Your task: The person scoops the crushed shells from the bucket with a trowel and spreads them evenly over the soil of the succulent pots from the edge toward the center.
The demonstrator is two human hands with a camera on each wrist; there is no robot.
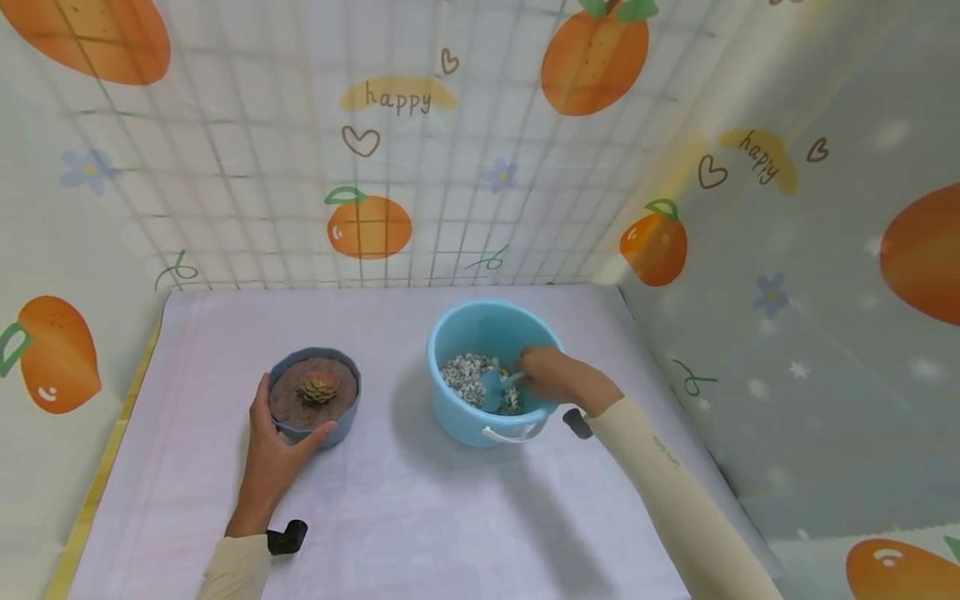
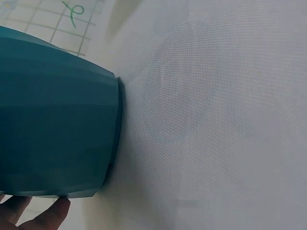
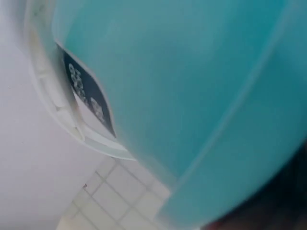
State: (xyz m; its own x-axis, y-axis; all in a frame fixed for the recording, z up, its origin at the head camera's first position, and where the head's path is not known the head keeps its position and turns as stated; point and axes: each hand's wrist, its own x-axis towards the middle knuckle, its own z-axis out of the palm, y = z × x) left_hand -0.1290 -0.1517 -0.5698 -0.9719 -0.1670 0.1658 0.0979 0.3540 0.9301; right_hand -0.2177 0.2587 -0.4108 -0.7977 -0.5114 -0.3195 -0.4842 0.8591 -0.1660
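Note:
At the left of the head view stands a blue-grey flower pot filled with brown soil, a small succulent at its centre. My left hand holds the pot from the near left, thumb on the near side and fingers round the left. The pot's faceted wall fills the left of the left wrist view, with fingertips against it. My right hand reaches inside a light blue bucket and grips a small blue shovel, whose blade touches grey-white gravel.
The bucket's white handle hangs down its near side. A white cloth covers the table. Behind and at both sides hang curtains printed with oranges. Each wrist wears a black camera.

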